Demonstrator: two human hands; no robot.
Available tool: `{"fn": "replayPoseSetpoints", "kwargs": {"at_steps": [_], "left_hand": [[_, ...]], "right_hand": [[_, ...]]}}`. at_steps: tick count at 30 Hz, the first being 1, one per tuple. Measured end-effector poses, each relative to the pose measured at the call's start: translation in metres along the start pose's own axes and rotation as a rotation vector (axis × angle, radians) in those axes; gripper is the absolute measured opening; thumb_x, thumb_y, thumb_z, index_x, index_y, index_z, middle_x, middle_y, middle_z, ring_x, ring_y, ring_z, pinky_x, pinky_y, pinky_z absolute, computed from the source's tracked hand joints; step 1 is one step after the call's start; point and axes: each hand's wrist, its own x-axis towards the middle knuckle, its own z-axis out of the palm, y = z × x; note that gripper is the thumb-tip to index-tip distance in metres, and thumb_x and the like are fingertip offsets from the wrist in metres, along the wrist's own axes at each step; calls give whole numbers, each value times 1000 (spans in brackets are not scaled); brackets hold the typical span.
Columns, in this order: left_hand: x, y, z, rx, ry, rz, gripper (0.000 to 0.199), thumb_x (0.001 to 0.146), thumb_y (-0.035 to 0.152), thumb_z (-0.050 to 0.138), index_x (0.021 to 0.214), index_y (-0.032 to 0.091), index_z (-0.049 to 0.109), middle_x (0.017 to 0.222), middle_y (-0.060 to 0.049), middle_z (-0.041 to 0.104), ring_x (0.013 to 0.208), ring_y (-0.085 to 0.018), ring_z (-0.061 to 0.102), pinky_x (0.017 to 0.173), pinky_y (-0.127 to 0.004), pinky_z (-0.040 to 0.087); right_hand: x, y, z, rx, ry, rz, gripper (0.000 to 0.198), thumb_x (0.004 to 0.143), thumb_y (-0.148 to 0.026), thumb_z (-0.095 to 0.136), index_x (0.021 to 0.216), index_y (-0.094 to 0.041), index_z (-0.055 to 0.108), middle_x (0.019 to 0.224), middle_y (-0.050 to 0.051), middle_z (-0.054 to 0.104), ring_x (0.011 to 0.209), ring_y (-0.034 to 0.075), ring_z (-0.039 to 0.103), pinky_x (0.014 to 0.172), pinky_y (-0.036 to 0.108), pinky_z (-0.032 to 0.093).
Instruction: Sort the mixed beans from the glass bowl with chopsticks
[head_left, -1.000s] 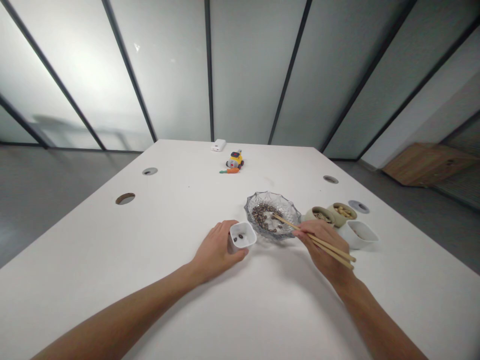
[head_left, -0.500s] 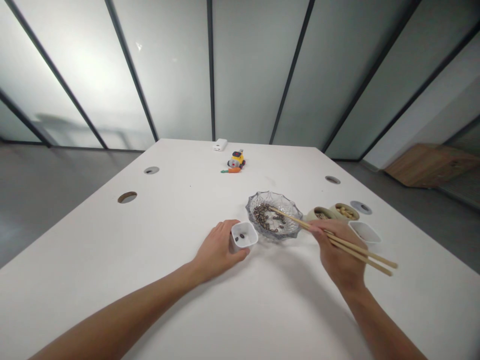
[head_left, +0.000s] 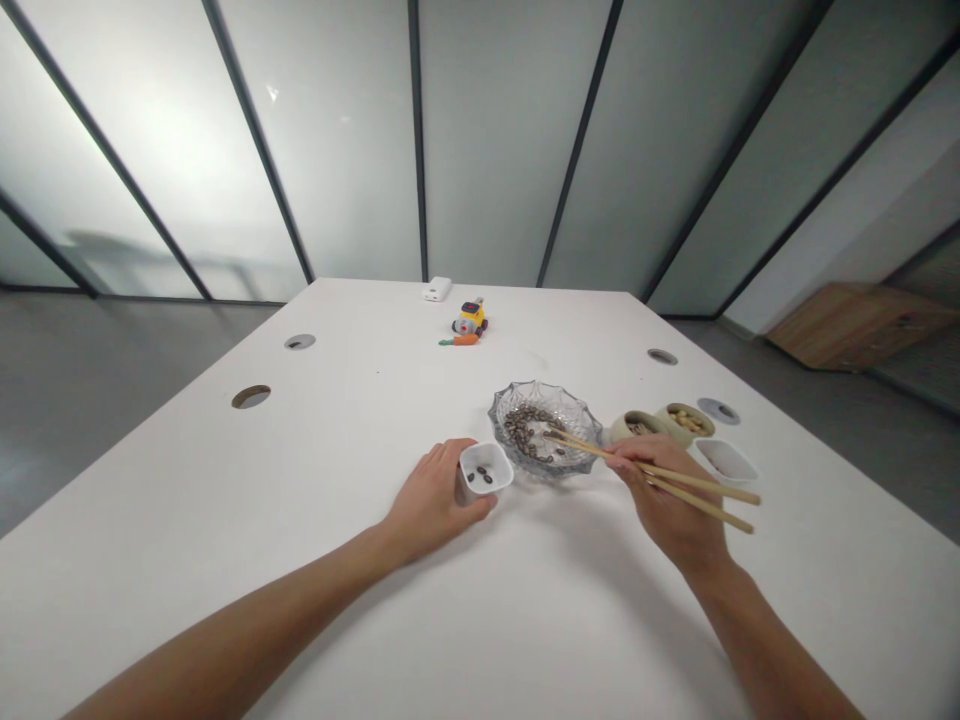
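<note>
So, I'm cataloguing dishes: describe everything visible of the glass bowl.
The bowl looks like clear, patterned glass, with a scalloped rim. It sits upright on the white table, beyond and right of the white cup. Dark beans lie in it, mostly toward the left. Chopsticks cross its right rim; whether they touch it is unclear.

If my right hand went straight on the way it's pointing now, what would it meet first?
Probably the right rim of the glass bowl; your right hand points that way, and the chopsticks it holds reach over the bowl. The hand's height is hard to judge, so it might clear the rim.
</note>
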Motion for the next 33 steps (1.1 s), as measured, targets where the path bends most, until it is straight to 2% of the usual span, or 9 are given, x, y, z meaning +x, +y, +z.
{"fn": "replayPoseSetpoints", "kwargs": {"at_steps": [7, 13, 22, 27, 31, 33], "left_hand": [[-1, -1, 0, 9, 1, 6, 48, 83, 33, 75, 126, 23, 56, 121, -8, 67, 111, -29, 63, 98, -47, 50], [-1, -3, 1, 12, 8, 4, 48, 82, 31, 75, 126, 23, 55, 120, -8, 67, 110, -29, 63, 98, -47, 50], [0, -3, 2, 4, 14, 21, 47, 82, 31, 75, 125, 24, 56, 120, -8, 67, 110, -29, 64, 99, -47, 51], [0, -3, 1, 5, 20, 17, 46, 82, 33, 75, 124, 24, 57, 119, -8, 68, 109, -29, 64, 98, -47, 51], [-1, -3, 1, 3, 12, 14, 47, 83, 33, 75, 125, 24, 57, 118, -8, 67, 108, -28, 63, 97, -46, 51], [-1, -3, 2, 4, 17, 17, 48, 83, 35, 76, 126, 23, 57, 118, -8, 67, 108, -28, 63, 97, -46, 51]], "right_hand": [[-2, 9, 4, -19, -33, 39, 31, 99, -48, 61, 81, -24, 67, 74, 2, 71, 68, 19, 65, 62, 33, 48], [-3, 10, 4, -17, -46, -25, 25, 98, -43, 65, 82, -24, 67, 76, 1, 72, 71, 18, 66, 67, 33, 50], [-2, 6, 4, -13, -13, -49, 22, 97, -40, 66, 82, -25, 69, 77, 1, 72, 72, 19, 67, 71, 34, 54], [0, -3, 0, -5, 48, 48, 21, 98, -38, 64, 83, -24, 71, 79, 3, 73, 76, 21, 69, 72, 36, 55], [3, -18, -6, 160, 157, 116, 15, 98, -28, 65, 84, -25, 70, 81, 2, 73, 78, 20, 70, 74, 37, 57], [4, -25, -8, 237, 142, 136, 17, 98, -27, 64, 81, -26, 69, 81, 2, 73, 78, 20, 70, 72, 36, 58]]}}
